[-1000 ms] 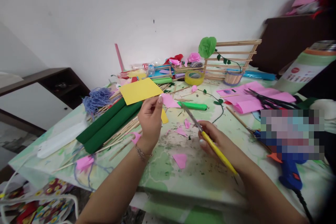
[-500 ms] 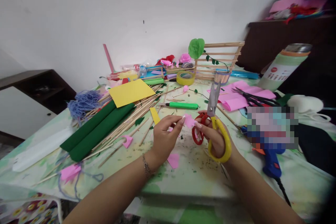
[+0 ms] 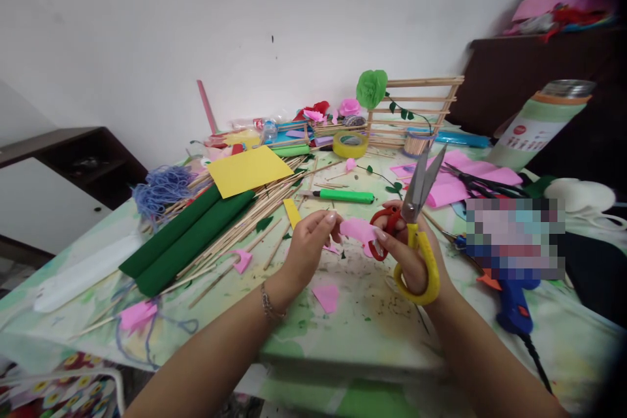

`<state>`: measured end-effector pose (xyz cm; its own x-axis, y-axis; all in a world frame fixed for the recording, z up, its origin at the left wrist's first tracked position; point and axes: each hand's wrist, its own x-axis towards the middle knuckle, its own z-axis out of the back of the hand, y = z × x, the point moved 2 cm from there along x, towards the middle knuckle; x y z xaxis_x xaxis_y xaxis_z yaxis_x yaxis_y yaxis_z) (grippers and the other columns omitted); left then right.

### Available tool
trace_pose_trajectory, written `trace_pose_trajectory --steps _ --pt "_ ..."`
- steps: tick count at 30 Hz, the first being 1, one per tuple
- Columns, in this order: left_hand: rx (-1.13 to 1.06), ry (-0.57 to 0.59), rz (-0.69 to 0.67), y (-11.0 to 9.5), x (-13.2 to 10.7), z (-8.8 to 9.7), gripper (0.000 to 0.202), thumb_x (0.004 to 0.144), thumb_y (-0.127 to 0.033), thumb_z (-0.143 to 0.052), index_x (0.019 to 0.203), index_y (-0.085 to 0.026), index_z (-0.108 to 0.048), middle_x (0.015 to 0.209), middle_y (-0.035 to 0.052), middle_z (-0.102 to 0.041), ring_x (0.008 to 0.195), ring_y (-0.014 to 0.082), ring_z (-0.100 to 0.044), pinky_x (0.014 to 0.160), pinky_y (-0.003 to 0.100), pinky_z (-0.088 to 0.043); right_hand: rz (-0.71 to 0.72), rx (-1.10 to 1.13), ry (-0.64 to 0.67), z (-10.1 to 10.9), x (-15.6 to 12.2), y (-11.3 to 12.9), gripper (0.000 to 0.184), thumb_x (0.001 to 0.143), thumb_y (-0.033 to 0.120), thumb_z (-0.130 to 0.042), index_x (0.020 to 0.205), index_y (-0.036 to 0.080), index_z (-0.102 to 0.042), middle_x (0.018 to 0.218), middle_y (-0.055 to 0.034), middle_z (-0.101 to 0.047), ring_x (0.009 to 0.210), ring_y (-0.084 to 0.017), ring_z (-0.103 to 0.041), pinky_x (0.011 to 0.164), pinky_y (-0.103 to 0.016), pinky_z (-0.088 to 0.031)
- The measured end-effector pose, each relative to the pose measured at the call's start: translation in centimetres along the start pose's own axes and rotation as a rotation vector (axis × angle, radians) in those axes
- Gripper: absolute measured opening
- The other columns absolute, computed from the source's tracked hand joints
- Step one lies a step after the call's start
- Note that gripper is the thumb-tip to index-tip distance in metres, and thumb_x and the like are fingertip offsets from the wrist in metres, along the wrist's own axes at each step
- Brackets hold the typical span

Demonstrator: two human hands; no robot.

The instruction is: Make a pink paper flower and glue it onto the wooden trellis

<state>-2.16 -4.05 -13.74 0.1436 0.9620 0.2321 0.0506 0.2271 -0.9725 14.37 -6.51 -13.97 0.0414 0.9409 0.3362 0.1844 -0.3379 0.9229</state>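
A small pink paper piece (image 3: 359, 230) stretches between both hands above the table. My left hand (image 3: 311, 245) is closed in a pinch at the paper's left end. My right hand (image 3: 409, 261) is wrapped through the loops of a pair of scissors (image 3: 431, 274) with one red and one yellow handle; its blades point up and stand slightly apart. That hand's fingertips also grip the paper's right end. Below the hands, another pink paper scrap (image 3: 326, 298) lies on the floral tablecloth. A green utility knife (image 3: 345, 196) lies just beyond them.
To the left lie thin wooden sticks (image 3: 223, 235), dark green paper rolls (image 3: 196, 241) and blue yarn (image 3: 164, 189). A blue glue gun (image 3: 514, 307), black scissors (image 3: 482, 183) and a bottle (image 3: 539, 124) are at right. Behind stand a stick fence (image 3: 421, 99) and yellow tape (image 3: 349, 144).
My hands have drawn apart a little, and the pink paper between them now looks longer and more spread out. The scissors have tilted to the right, with blades wider apart.
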Motion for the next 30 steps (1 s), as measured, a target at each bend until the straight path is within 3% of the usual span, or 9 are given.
trace_pose_trajectory --steps 6,10,15,20,25,30 --pt "-0.027 0.166 0.131 0.4 0.2 -0.1 0.036 0.079 -0.05 -0.067 0.08 -0.014 -0.067 0.067 0.0026 -0.065 0.056 0.0103 -0.054 0.053 0.022 -0.042 0.038 0.037 -0.022 0.1 -0.1 0.1 0.034 0.079 0.025 -0.069 0.106 0.024 -0.049 0.071 0.0059 -0.05 0.054 -0.01 -0.049 0.049 -0.025 -0.041" --pt "0.006 0.207 0.03 0.6 -0.1 -0.5 0.034 0.08 -0.048 -0.067 0.077 -0.014 -0.066 0.065 0.0022 -0.063 0.057 0.0106 -0.054 0.055 0.023 -0.044 0.035 0.012 -0.027 0.4 -0.1 0.0 0.034 0.081 0.027 -0.068 0.108 0.024 -0.049 0.073 0.0047 -0.052 0.054 -0.01 -0.049 0.048 -0.025 -0.042" --pt "0.084 0.066 -0.185 -0.6 -0.2 0.4 0.03 0.088 -0.043 -0.06 0.076 -0.016 -0.065 0.067 0.0024 -0.062 0.058 0.0111 -0.056 0.055 0.023 -0.046 -0.004 0.046 0.045 0.7 0.0 -1.2 0.033 0.089 0.04 -0.059 0.115 0.023 -0.05 0.073 0.0022 -0.051 0.063 -0.013 -0.048 0.052 -0.025 -0.04" --pt "0.078 -0.16 -0.439 -2.4 -0.2 1.8 0.022 0.091 -0.034 -0.058 0.079 -0.017 -0.066 0.066 0.0004 -0.062 0.056 0.0091 -0.054 0.053 0.021 -0.044 -0.103 0.111 0.367 -0.1 -0.7 -1.3 0.045 0.092 0.058 -0.044 0.122 0.024 -0.044 0.079 0.0001 -0.047 0.063 -0.014 -0.042 0.053 -0.028 -0.038" --pt "0.009 -0.307 -0.47 -2.6 -0.1 2.4 0.021 0.091 -0.034 -0.059 0.078 -0.017 -0.064 0.063 -0.001 -0.06 0.054 0.008 -0.051 0.05 0.02 -0.042 -0.142 -0.085 0.675 -0.3 -1.7 -0.7 0.058 0.087 0.064 -0.05 0.128 0.025 -0.039 0.084 -0.0002 -0.044 0.066 -0.014 -0.038 0.057 -0.027 -0.036" --pt "0.075 -0.249 -0.448 -2.4 0.0 2.2 0.021 0.091 -0.035 -0.059 0.081 -0.017 -0.065 0.064 -0.001 -0.06 0.054 0.0082 -0.051 0.051 0.02 -0.042 -0.149 -0.144 0.722 -0.3 -1.6 -0.7 0.057 0.086 0.068 -0.048 0.12 0.023 -0.041 0.085 -0.0001 -0.042 0.067 -0.013 -0.036 0.056 -0.026 -0.032"
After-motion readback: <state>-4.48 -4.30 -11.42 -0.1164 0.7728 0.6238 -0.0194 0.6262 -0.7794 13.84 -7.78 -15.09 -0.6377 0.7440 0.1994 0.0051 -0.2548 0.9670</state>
